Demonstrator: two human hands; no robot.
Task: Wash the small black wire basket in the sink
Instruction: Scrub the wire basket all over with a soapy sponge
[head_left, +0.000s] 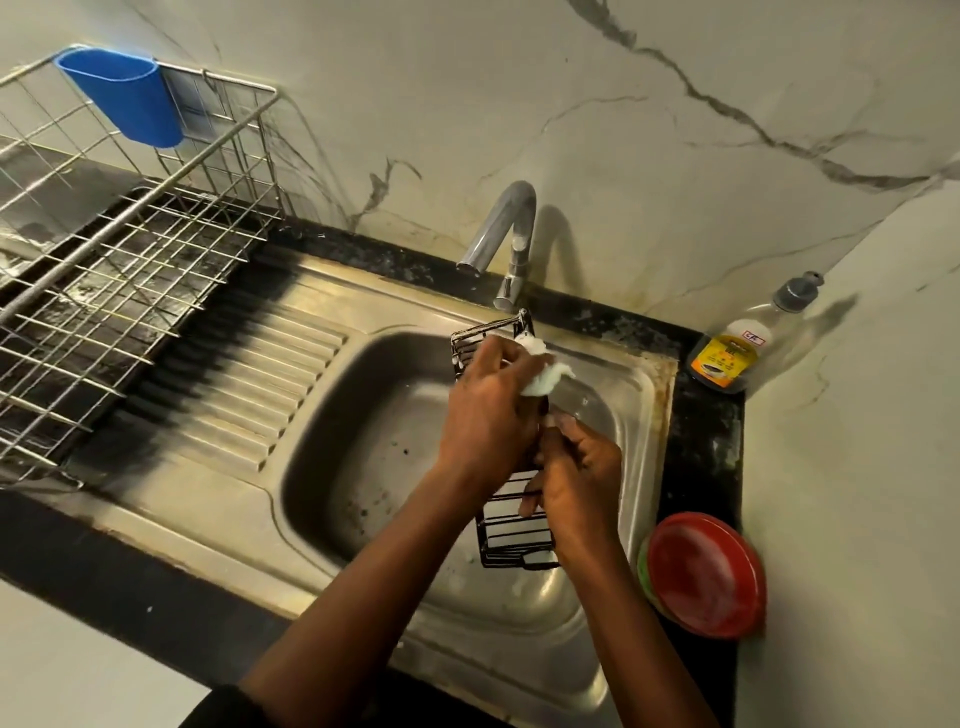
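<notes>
Right hand (579, 475) grips the small black wire basket (514, 545) mid-frame, over the sink (332, 415). Just beyond, left hand (488, 410) clutches a sudsy white pad (545, 371) against it. Light, stiff, soap-slick wire, I'd judge: hold the thicker frame.

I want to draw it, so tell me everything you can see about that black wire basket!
The basket is long, narrow and made of thin black wire, with straight bars across an oblong frame. It is held tilted over the sink, far end up near the tap. The right hand grips its middle; the left hand presses a white foamy wad on its upper part.
</notes>
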